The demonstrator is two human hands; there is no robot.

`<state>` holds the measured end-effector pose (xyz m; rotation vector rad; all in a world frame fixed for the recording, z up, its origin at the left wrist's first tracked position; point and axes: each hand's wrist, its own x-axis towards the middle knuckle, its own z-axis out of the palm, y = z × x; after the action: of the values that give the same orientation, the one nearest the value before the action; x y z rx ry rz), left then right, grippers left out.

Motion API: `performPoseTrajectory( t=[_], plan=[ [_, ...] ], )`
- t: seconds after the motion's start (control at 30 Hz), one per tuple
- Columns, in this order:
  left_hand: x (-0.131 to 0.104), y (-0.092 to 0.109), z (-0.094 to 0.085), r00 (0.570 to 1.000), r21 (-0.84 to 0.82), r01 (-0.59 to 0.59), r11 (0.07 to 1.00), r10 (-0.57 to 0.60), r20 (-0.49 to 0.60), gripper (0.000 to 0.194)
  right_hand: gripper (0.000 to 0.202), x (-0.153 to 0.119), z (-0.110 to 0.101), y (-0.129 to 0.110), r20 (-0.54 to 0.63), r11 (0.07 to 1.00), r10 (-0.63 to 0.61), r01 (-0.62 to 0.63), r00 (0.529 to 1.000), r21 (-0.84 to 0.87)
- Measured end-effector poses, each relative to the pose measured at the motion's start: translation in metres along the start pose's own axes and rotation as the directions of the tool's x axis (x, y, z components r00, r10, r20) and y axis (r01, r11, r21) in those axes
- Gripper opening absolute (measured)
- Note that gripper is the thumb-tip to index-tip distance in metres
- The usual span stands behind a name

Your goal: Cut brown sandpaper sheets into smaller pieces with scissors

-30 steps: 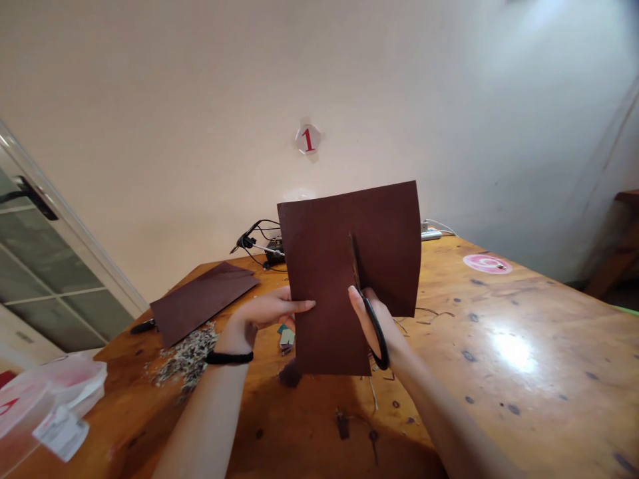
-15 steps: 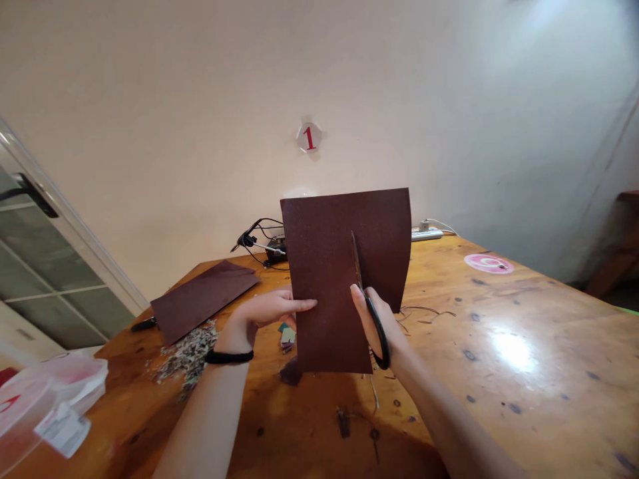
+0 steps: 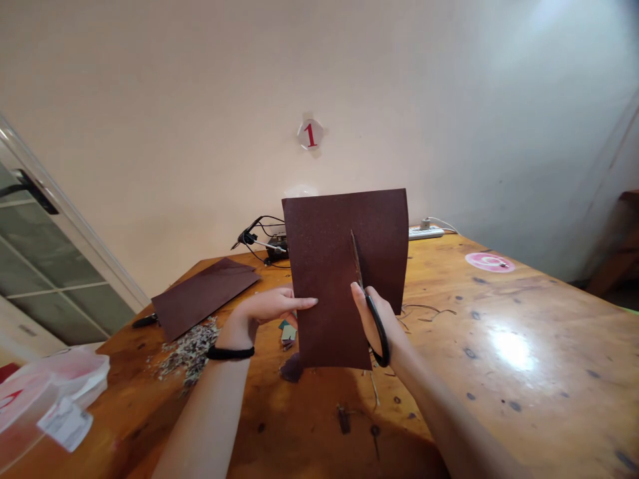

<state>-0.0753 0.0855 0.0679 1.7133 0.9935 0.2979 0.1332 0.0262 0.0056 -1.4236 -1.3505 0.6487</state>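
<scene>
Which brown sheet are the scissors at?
The upright sheet, held at its left edge by the left hand, with the scissors in the right hand. The brown material beside the shreds lies on the table, untouched.

The fingers of the left hand (image 3: 269,307) and part of the scissors (image 3: 378,329) are hidden by the raised brown sheet (image 3: 324,266). The door (image 3: 50,266) is cut off by the left edge; the print on the white label (image 3: 66,423) is blurred.

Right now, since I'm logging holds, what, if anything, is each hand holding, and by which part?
The left hand holds the brown sheet by its left edge; the right hand holds the scissors by the black handle.
</scene>
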Motion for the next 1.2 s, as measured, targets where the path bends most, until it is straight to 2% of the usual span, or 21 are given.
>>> performPoseTrajectory(
  t=[0.53,0.73,1.0,1.2],
  plan=[
    [0.0013,-0.0007,0.001,0.999,0.042,-0.017,0.999,0.019,-0.039,0.032,0.049,-0.0007,0.0027,0.0018,-0.025,1.0,-0.015,0.015,1.0,0.003],
    [0.0045,-0.0022,0.0014,1.0,0.031,-0.012,0.999,0.012,-0.01,0.035,0.05,-0.0009,0.0048,0.0039,-0.014,1.0,-0.016,0.017,1.0,0.005],
    [0.003,-0.0006,0.0014,0.999,0.044,0.011,0.999,-0.01,-0.037,0.038,0.048,0.0005,0.0031,0.0022,-0.01,0.999,-0.007,0.007,1.0,-0.041],
    [0.0025,0.0003,0.0016,0.998,0.044,0.01,0.999,-0.007,-0.063,0.037,0.048,0.0013,0.0032,0.0022,-0.002,1.0,-0.001,0.001,1.0,0.025]
  ],
)
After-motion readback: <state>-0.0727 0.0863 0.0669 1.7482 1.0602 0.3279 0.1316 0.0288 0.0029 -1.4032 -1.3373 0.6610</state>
